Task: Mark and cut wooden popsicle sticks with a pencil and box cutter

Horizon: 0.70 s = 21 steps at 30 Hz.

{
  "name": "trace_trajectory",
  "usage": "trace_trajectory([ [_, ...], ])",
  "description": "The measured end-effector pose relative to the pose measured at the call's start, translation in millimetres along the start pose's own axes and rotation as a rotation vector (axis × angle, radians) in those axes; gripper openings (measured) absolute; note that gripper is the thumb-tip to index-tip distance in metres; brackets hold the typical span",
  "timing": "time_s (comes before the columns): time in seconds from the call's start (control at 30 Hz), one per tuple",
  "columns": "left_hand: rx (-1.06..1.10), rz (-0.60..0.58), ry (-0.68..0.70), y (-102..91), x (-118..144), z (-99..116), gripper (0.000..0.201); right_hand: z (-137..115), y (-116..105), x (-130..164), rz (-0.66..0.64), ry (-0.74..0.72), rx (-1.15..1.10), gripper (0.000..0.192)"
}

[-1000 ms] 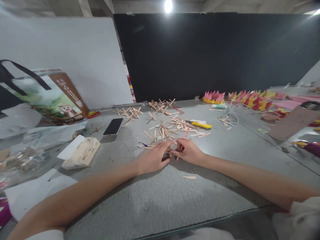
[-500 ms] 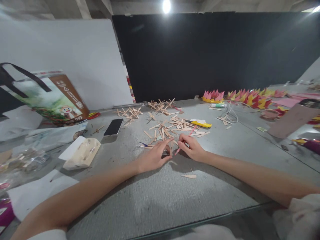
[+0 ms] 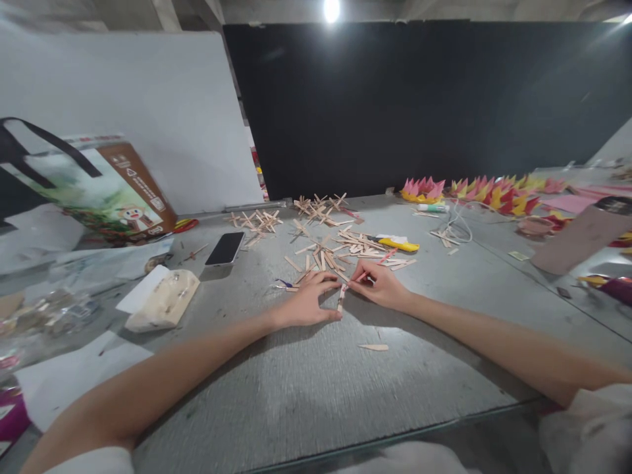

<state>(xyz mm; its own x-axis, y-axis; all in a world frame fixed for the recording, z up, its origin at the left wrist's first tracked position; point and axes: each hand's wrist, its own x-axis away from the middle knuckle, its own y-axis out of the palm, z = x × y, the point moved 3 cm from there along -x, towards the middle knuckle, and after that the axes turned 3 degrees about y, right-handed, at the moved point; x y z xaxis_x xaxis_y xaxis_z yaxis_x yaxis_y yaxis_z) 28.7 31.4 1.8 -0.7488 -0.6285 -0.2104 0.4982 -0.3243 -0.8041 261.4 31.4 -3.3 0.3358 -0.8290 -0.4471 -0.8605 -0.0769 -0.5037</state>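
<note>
A small wooden stick (image 3: 340, 299) stands on the desk (image 3: 316, 388) right between the two hands, its lower end near the left thumb. The left hand (image 3: 307, 301) curls round it in a narrow grip, fingertips touching the stick. The right hand (image 3: 379, 286) pinches a thin red-tipped tool (image 3: 356, 281) whose point meets the stick's top. Just beyond lies a scatter of loose sticks (image 3: 340, 247), a yellow knife (image 3: 397, 245), and farther left a phone (image 3: 224, 249).
</note>
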Motion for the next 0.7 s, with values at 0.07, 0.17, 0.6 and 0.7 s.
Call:
trace_trajectory([
  [0.07,0.000,0.008,0.008,0.1,-0.6,-0.5,0.078,3.1,2.3,-0.1,-0.005,0.020,0.022,0.032],
  [0.17,-0.015,0.002,0.020,0.7,-0.8,-1.1,0.069,5.5,5.6,0.0,-0.037,0.034,0.014,0.030],
  [0.6,-0.037,-0.030,0.008,0.8,-0.8,-1.1,0.066,1.7,9.3,0.6,-0.123,0.029,0.043,0.024],
  [0.7,-0.043,-0.036,0.010,0.7,-0.4,-1.1,0.065,0.2,9.0,0.6,-0.117,-0.005,0.040,0.023],
])
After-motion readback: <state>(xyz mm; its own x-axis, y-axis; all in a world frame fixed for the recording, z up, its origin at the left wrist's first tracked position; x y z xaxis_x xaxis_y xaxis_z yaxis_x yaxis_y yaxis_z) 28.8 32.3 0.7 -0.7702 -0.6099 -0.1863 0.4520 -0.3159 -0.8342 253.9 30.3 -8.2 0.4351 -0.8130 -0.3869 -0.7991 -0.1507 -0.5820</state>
